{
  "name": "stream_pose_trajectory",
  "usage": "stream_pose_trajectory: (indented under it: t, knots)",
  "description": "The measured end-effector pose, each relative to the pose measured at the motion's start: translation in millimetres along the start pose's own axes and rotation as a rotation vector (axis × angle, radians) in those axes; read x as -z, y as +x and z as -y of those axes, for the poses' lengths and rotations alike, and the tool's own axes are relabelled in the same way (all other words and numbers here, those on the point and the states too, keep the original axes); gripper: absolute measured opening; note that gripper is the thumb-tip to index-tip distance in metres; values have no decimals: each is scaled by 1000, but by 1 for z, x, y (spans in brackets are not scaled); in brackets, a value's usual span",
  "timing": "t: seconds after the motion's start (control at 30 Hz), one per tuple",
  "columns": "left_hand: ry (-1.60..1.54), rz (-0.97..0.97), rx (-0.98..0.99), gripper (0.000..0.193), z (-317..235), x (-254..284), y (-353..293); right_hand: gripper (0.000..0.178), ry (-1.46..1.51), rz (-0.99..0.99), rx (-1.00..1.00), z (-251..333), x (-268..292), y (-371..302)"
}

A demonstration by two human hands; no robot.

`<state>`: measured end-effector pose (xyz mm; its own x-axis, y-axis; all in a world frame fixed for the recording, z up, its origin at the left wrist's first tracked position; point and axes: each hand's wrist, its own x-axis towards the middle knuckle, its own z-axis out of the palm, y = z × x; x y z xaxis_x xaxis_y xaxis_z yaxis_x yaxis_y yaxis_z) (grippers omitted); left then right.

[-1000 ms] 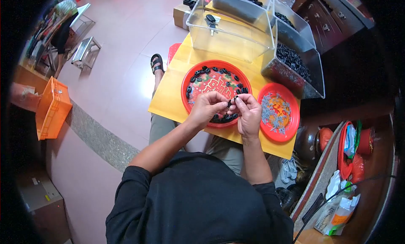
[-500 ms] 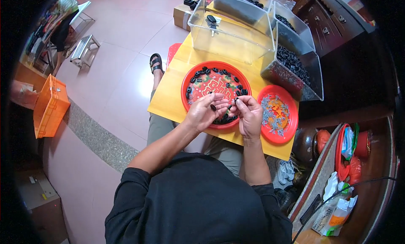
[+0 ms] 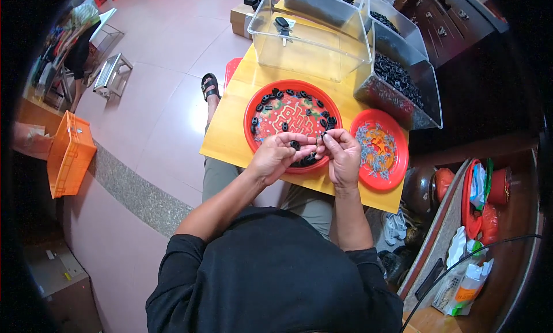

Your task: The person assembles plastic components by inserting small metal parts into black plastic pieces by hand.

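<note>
My left hand is palm up over the near side of a round red tray, its thumb and fingers closed on a small black oval piece. Close beside it, my right hand pinches a smaller black bit between thumb and fingertips. The fingertips of the two hands almost meet. Several black oval pieces, some showing two holes, lie around the tray's patterned bottom, and more are partly hidden under my hands. To the right, a smaller red plate holds many thin grey bits.
The yellow table also carries a clear bin with a black-headed key hooked on its wall. Another clear bin is full of black parts. An orange crate stands left; a shelf with packets is at right.
My left thumb and fingers have closed on the black piece that lay on the open palm. My right hand keeps its pinch. The view has shifted slightly.
</note>
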<state>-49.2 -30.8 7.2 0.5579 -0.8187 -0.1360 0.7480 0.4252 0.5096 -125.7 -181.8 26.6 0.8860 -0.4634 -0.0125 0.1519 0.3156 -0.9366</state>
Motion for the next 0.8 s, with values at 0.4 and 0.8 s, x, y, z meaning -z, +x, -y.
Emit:
stream_pose_trajectory:
  t: [0.4,0.8]
  knots:
    - [26,83,65,29,0,1,-7,4,-21,29,39,5,-4,-7]
    - [310,30,-8,22,5,5,-12,5,-60,-8,9,10,-9,-12]
